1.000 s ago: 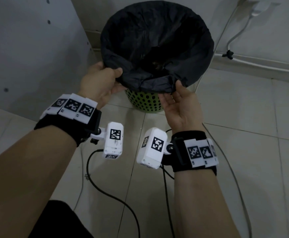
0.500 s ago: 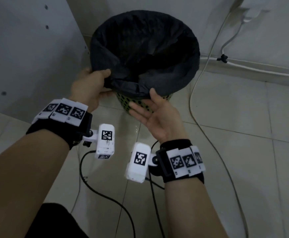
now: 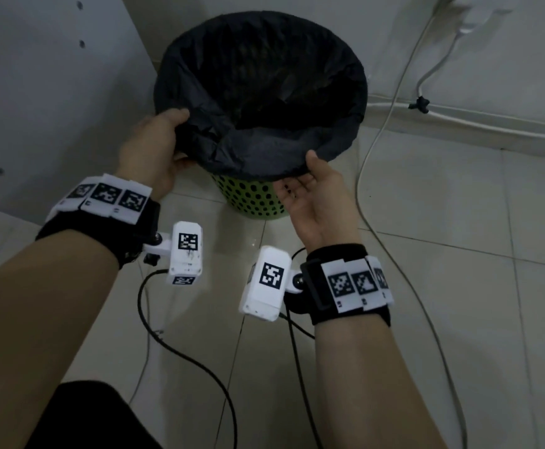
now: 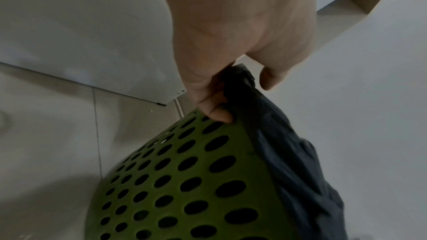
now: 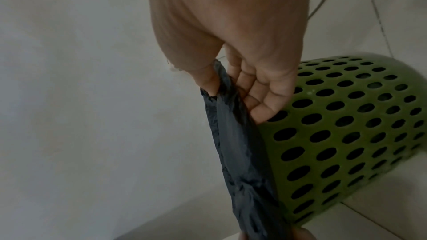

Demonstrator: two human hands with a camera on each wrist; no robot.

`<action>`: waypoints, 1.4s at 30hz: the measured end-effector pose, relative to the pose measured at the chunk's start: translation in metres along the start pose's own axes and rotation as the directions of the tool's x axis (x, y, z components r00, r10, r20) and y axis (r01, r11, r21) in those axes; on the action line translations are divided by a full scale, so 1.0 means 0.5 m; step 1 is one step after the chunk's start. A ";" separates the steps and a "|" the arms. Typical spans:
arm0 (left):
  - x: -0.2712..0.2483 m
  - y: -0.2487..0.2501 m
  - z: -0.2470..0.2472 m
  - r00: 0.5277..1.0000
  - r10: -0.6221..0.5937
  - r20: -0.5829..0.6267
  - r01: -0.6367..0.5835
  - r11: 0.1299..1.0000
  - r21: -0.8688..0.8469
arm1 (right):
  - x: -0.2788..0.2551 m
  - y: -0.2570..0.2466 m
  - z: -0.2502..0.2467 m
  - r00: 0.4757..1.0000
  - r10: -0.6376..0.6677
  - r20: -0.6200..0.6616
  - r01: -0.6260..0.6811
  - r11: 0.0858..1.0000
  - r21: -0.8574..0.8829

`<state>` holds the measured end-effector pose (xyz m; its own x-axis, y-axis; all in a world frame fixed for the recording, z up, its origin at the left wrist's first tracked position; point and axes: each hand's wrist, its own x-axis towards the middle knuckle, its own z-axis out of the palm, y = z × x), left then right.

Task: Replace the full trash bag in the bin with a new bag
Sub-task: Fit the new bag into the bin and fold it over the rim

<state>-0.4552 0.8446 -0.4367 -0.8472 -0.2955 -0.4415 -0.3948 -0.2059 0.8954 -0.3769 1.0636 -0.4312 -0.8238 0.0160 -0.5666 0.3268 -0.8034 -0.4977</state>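
Both hands, left hand (image 3: 154, 147) and right hand (image 3: 313, 192), pinch the bag (image 3: 258, 92) hem, still folded over the bin (image 3: 251, 199) between them; lifting out and relining remain.

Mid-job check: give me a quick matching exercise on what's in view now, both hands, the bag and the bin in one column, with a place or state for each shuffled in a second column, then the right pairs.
Things:
1. left hand
2. right hand
3. black trash bag
4. green bin

Places or states:
A. perforated wall, standing on the tiled floor
B. palm up, thumb and fingers pinching the bag's near edge
C. lining the bin, edge folded over the rim
D. gripping the bag's edge at the bin's left side

Pairs: 1-D, 2-B, 3-C, 4-A
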 end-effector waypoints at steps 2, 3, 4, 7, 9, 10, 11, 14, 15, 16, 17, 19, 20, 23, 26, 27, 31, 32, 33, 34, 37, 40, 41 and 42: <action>0.008 -0.004 -0.011 1.000 0.008 -0.008 -0.008 1.000 0.027 | -0.008 0.008 -0.006 0.998 0.049 0.039 -0.046 0.996 -0.071; 0.013 -0.003 -0.015 1.000 0.017 -0.009 -0.017 0.999 0.038 | -0.010 0.010 -0.009 0.999 0.046 0.025 -0.043 0.994 -0.105; 0.019 0.000 -0.018 1.000 0.028 -0.005 -0.028 0.999 0.043 | -0.009 0.010 -0.014 1.000 0.020 -0.001 -0.020 0.992 -0.124; 0.024 0.014 -0.014 0.998 0.059 -0.001 -0.059 0.997 0.048 | 0.005 0.000 -0.024 0.997 -0.064 -0.039 0.060 0.994 -0.090; 0.021 0.019 -0.008 0.998 0.057 0.031 -0.059 0.997 0.058 | 0.010 -0.005 -0.027 0.996 -0.087 -0.029 0.086 0.994 -0.062; 0.018 0.019 -0.009 0.997 0.060 0.041 -0.062 0.996 0.060 | 0.010 -0.004 -0.030 0.996 -0.089 -0.019 0.088 0.994 -0.066; 0.017 0.018 -0.011 0.997 0.068 0.047 -0.071 0.996 0.062 | 0.006 -0.001 -0.033 0.996 -0.086 -0.006 0.085 0.993 -0.080; 0.007 0.018 -0.010 0.995 0.089 0.053 -0.092 0.994 0.061 | -0.003 0.016 -0.055 0.996 -0.085 -0.013 0.083 0.994 -0.078; 0.005 0.018 -0.008 0.993 0.097 0.066 -0.101 0.993 0.064 | -0.005 0.018 -0.064 0.995 -0.099 -0.033 0.098 0.994 -0.045; 0.003 0.017 -0.006 0.991 0.106 0.076 -0.111 0.992 0.065 | -0.006 0.015 -0.073 0.991 -0.118 -0.057 0.118 0.993 -0.004; 0.001 0.017 -0.004 0.990 0.112 0.084 -0.118 0.991 0.071 | -0.006 0.010 -0.081 0.988 -0.133 -0.080 0.136 0.990 0.035; -0.003 0.020 -0.006 0.987 0.120 0.106 -0.128 0.988 0.081 | -0.006 -0.002 -0.092 0.987 -0.139 -0.076 0.145 0.987 0.075; -0.007 0.021 -0.006 0.987 0.123 0.106 -0.131 0.988 0.076 | -0.009 -0.005 -0.095 0.989 -0.138 -0.047 0.141 0.987 0.075; -0.013 0.021 -0.006 0.992 0.120 0.048 -0.121 0.992 0.020 | -0.021 0.003 -0.090 0.991 -0.127 0.036 0.123 0.987 0.105; -0.022 0.015 0.003 0.992 0.090 0.087 -0.093 0.995 0.026 | -0.028 0.012 -0.090 0.992 -0.116 0.058 0.102 0.974 0.200; -0.023 0.013 0.007 0.991 0.089 0.101 -0.094 0.995 0.045 | -0.030 0.013 -0.093 0.992 -0.110 0.057 0.094 0.968 0.233; -0.023 0.008 0.010 0.989 0.113 0.094 -0.121 0.989 0.090 | -0.031 0.011 -0.099 0.992 -0.118 0.051 0.102 0.964 0.246; -0.024 0.005 0.011 0.990 0.110 0.090 -0.118 0.988 0.096 | -0.032 0.008 -0.097 0.991 -0.124 0.057 0.109 0.969 0.220; -0.025 0.002 0.012 0.991 0.098 0.091 -0.107 0.989 0.099 | -0.033 0.004 -0.095 0.990 -0.127 0.067 0.112 0.974 0.197; -0.026 -0.001 0.015 0.992 0.086 0.092 -0.095 0.991 0.096 | -0.034 -0.004 -0.093 0.989 -0.128 0.069 0.115 0.978 0.172; -0.030 -0.002 0.025 0.993 0.085 0.088 -0.093 0.991 0.095 | -0.039 -0.038 -0.087 0.990 -0.138 0.029 0.137 0.990 0.036; -0.031 -0.003 0.033 0.991 0.094 0.096 -0.106 0.985 0.138 | -0.040 -0.060 -0.078 0.977 -0.186 -0.107 0.177 0.980 -0.093; -0.032 -0.003 0.037 0.991 0.091 0.095 -0.105 0.983 0.149 | -0.040 -0.062 -0.075 0.969 -0.200 -0.142 0.186 0.977 -0.108; -0.029 -0.003 0.041 0.991 0.095 0.093 -0.108 0.982 0.156 | -0.040 -0.062 -0.071 0.966 -0.199 -0.167 0.182 0.977 -0.110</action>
<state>-0.4494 0.8686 -0.4304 -0.9102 -0.2254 -0.3475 -0.3511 -0.0250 0.9360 -0.3540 1.1096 -0.4277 -0.7833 0.2743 -0.5579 0.2205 -0.7165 -0.6618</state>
